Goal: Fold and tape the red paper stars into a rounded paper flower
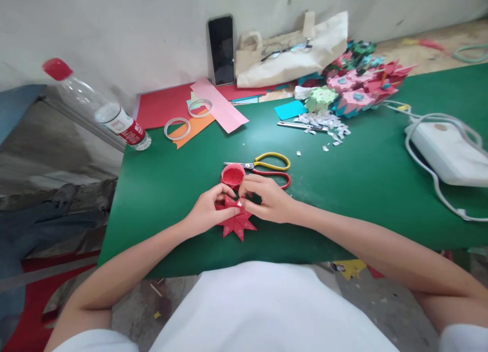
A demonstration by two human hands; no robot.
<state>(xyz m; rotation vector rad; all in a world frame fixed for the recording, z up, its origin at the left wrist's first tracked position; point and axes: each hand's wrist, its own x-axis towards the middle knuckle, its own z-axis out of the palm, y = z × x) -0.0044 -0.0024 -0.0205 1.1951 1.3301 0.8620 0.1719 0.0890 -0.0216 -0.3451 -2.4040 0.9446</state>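
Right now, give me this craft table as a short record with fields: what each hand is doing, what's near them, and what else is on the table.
Left hand: left hand pinches the red paper star from its left side
Right hand: right hand grips the star's top edge
Star: lies flat on the green table
Just behind: red paper cup shape, scissors with yellow and red handles
Far left: plastic bottle on its side, two tape rings
Back: phone leaning on wall, glasses on a bag
Right: pile of paper flowers, white device with cable
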